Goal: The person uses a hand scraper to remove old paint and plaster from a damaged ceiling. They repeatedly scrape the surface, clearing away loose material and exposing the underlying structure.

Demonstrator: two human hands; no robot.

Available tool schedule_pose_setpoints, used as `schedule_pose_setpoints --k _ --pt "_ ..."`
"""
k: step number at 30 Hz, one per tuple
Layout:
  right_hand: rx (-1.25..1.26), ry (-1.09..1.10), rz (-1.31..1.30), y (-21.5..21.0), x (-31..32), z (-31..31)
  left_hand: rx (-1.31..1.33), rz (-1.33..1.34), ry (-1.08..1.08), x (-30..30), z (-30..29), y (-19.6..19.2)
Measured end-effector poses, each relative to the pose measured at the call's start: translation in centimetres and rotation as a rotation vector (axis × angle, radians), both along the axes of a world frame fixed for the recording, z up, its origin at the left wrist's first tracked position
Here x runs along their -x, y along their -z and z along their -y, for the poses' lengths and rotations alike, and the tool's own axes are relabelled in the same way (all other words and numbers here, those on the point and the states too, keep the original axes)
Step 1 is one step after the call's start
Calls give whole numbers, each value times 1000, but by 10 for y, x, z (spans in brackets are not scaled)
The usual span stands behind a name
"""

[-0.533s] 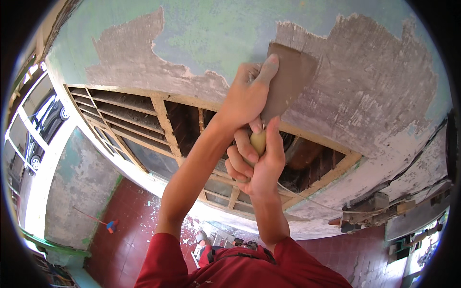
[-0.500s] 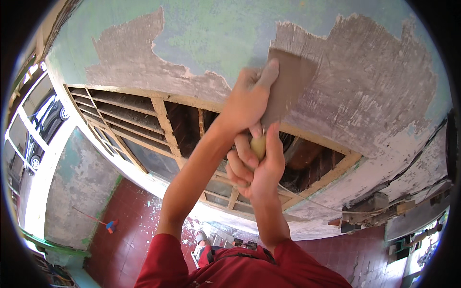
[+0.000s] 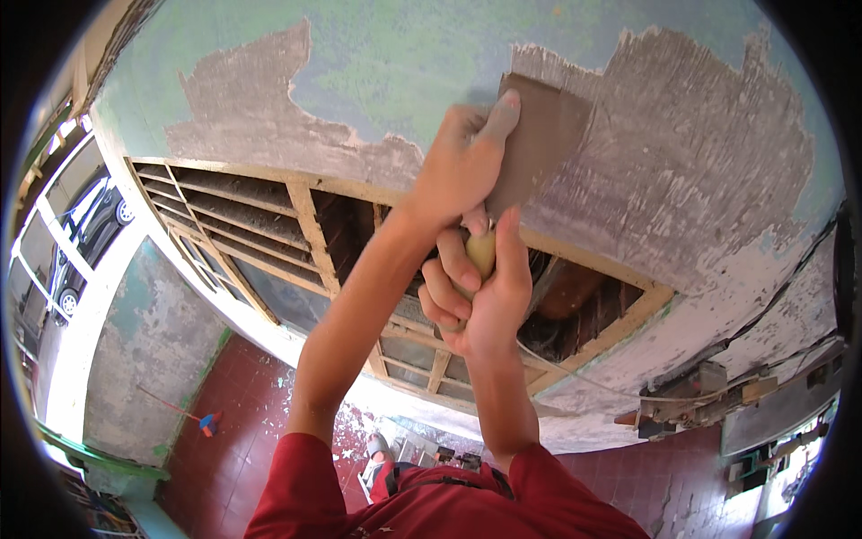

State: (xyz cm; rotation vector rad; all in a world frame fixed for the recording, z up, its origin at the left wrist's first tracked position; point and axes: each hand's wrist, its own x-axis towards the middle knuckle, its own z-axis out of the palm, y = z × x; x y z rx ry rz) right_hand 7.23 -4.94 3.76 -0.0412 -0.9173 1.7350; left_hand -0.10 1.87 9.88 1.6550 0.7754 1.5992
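Observation:
A wide scraper (image 3: 548,135) with a broad flat grey-brown blade lies against the wall (image 3: 404,63), its far edge by the border between green paint and a bare grey patch (image 3: 691,126). My right hand (image 3: 489,292) is wrapped round its yellowish handle (image 3: 481,254), with the thumb pointing up along it. Higher up, my left hand (image 3: 462,162) grips the blade's left side, thumb laid over its face. Those left fingers partly hide behind the blade and palm.
Just below the hands runs a wooden vent frame (image 3: 305,229) with dusty slats and openings. A thin cable (image 3: 584,373) hangs at the lower right, near a cluttered ledge (image 3: 691,395). Paint flakes litter the red tiled floor (image 3: 233,431), where a blue-and-red brush head (image 3: 210,423) lies.
Both hands have pushed the scraper a little farther up the wall, toward the green paint. Each hand keeps its hold.

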Motion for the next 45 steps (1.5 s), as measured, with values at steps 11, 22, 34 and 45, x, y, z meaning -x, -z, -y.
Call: schedule_pose_setpoints --k 11,22,34,45 --pt "0 69 25 -9 5 -2 15 -3 -5 2 8 -16" --pt "-13 50 36 -10 5 1 -29 26 9 2 1 -12" --pt "-31 36 30 -8 4 0 20 16 18 -1 9 -15" --pt "-12 51 34 -10 1 1 26 18 18 -2 3 -12"
